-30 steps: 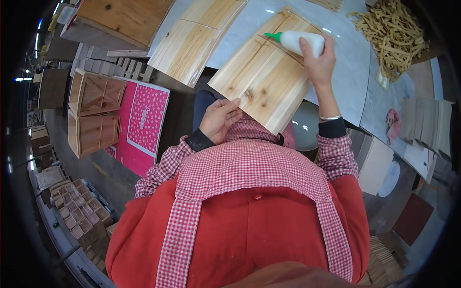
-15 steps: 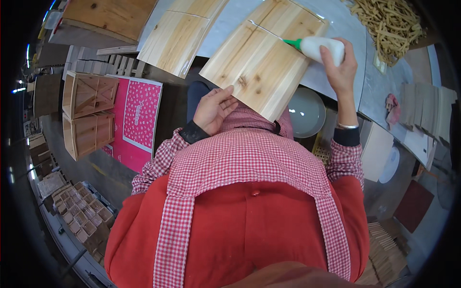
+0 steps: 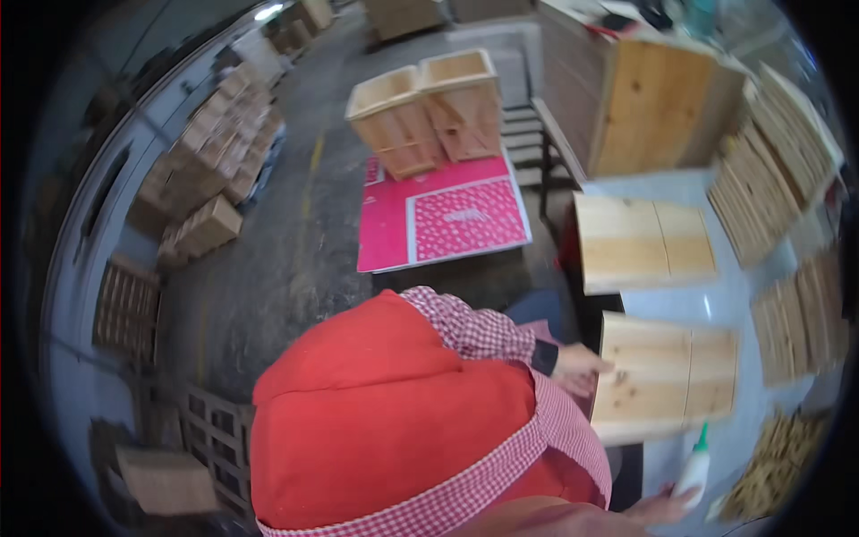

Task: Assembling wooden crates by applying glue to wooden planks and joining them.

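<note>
At the near edge of a tapered wooden board (image 3: 644,380), my left hand (image 3: 580,369) is closed, the thumb on top and the other fingers partly hidden. A thin line runs across this board. In my right hand (image 3: 664,507), low in the picture, is a white squeeze bottle (image 3: 694,474) with a green nozzle pointing at the board's side edge. That hand is partly hidden at the lower rim. A similar wooden panel (image 3: 626,237), also with a line across it, lies just beyond the first board on the pale worktable (image 3: 698,309).
Stacked wooden panels (image 3: 761,192) and a heap of thin wood strips (image 3: 778,465) lie on the worktable. A wooden cabinet (image 3: 649,107) stands at its far end. Two wooden bins (image 3: 429,112) rest on a pink-covered stand (image 3: 385,237). Cartons (image 3: 201,228) line the left wall.
The view has swung left, bringing the pink stand and floor to the middle. My left hand stays at the board's edge; the bottle's nozzle has left the line on the board.
</note>
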